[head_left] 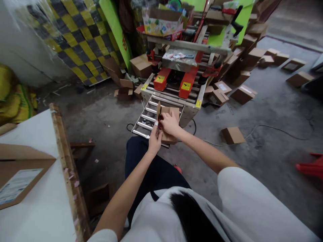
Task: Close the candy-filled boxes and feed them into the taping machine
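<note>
A small brown cardboard box (171,137) rests at the near end of a short roller conveyor (145,126), with one flap (158,109) standing up at its left. My left hand (154,140) grips the box at its left side, thumb upward and fingers wrapped round the edge. Over the box's opening, my right hand (169,123) has its fingers curled inward. Something dark red shows between the two hands, mostly covered by the fingers, so its kind is hidden. What the right fingertips hold cannot be made out.
Beyond the rollers stands a carton-sealing machine (186,82) with orange side belts. Cardboard boxes (233,135) lie about the floor on the right, near a cable (275,127). To the left is a white-topped table (37,134) with an opened carton (22,171). A red stool (311,166) stands far right.
</note>
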Tool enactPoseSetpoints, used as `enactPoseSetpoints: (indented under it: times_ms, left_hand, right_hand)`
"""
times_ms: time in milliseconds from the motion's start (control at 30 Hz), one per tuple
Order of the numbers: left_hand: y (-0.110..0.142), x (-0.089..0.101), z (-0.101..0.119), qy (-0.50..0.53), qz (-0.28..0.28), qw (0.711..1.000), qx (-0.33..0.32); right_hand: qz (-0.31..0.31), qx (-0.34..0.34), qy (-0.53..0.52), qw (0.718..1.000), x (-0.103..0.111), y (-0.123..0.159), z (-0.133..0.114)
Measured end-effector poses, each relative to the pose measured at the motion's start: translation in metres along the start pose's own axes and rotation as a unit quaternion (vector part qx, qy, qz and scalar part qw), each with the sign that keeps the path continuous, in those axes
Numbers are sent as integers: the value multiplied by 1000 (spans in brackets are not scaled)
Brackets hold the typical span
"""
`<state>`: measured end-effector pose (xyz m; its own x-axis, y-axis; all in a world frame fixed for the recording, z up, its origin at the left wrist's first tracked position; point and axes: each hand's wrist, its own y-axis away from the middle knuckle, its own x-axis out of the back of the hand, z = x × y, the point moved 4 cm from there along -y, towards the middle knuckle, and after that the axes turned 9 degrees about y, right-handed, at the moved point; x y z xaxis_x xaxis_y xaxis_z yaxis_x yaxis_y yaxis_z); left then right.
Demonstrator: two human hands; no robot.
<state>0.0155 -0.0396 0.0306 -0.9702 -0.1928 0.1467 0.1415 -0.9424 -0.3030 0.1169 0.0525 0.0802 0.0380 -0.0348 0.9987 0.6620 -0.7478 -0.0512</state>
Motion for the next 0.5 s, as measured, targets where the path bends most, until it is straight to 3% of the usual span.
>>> enactPoseSetpoints:
  times_ms: [100, 200, 267, 333, 400, 433, 500]
  left_hand:
    - [-3, 2, 0, -23, -29, 999, -31]
    - [-3, -3, 3, -46, -99, 991, -71]
    - [-2, -9, 7, -63, -163, 981, -83]
    - [-2, -12, 12, -86, -223, 968, -77]
    - [-5, -10, 15, -103, -252, 961, -57]
    - [-7, -7, 16, -102, -250, 962, -45]
    - [-13, 1, 17, -77, -224, 971, -20]
  right_hand:
    - [39, 0, -69, 997, -1, 0, 5]
    - [115, -28, -166, 979, -5, 8, 24]
    - [201, -100, -224, 948, -8, 16, 40]
    - [294, -179, -281, 896, -10, 26, 52]
    - [348, -218, -324, 852, -11, 36, 50]
    - [345, -210, -324, 856, -10, 41, 43]
    - [299, -152, -294, 895, -8, 54, 21]
